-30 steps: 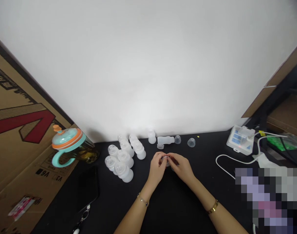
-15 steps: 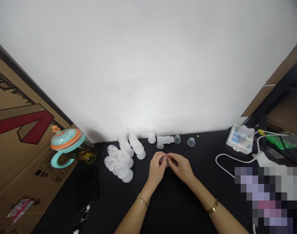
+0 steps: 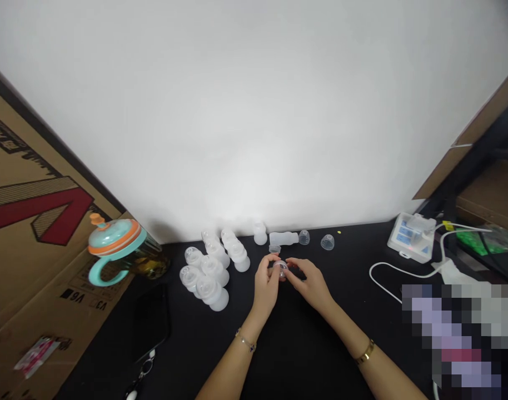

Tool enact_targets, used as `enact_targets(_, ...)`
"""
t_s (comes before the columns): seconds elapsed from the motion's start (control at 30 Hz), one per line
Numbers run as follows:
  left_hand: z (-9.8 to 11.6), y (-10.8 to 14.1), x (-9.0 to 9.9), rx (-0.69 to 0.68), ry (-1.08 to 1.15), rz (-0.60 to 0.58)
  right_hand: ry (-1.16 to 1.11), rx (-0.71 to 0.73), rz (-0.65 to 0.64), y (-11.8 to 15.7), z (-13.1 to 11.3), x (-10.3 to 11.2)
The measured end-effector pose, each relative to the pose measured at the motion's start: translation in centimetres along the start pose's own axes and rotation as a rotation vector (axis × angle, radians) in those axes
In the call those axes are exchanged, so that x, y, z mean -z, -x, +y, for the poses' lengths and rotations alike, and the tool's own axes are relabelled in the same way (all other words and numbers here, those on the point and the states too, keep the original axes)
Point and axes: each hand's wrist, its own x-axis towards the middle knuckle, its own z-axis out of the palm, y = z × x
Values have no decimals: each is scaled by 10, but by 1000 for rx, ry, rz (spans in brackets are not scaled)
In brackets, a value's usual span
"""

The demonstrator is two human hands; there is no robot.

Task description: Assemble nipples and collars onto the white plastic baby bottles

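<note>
Between both hands is a small clear dome-shaped cap [image 3: 281, 269]. My left hand [image 3: 267, 280] grips its left side with thumb and fingers. My right hand [image 3: 307, 280] pinches its right side. Just beyond them lies a translucent bottle [image 3: 283, 238] on its side, with a small clear ring-like piece [image 3: 274, 249] in front of it. Clear caps [image 3: 304, 238] rest to its right, one [image 3: 328, 241] farther off. A white bottle [image 3: 260, 234] stands near the wall. Several capped white bottles [image 3: 213, 270] stand grouped left of my hands.
On the black table [image 3: 295, 355], a teal-lidded pitcher [image 3: 120, 244] and a phone [image 3: 151, 322] are at left beside a cardboard box [image 3: 29, 266]. At right are a white plastic case [image 3: 411, 237], a white cable [image 3: 404, 273] and a blurred area.
The fingers have loosened around the clear cap, which now shows more between them. My right fingers have spread slightly away from my left hand. The view has shifted slightly.
</note>
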Motion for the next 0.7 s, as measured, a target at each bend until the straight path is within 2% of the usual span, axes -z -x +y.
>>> enact_targets(0.1, 0, 0, -1, 29, 59, 8, -12, 21, -43, -3, -1, 1)
enact_targets(0.27, -2, 1, -2, 3, 34, 28, -45, -15, -99, -4, -4, 3)
enact_targets(0.47, 0, 2, -1, 40, -39, -41, -161, -98, -59, -5, -4, 5)
enact_targets(0.7, 2, 2, -3, 27, -158, -32, -236, -153, 39, -7, -8, 11)
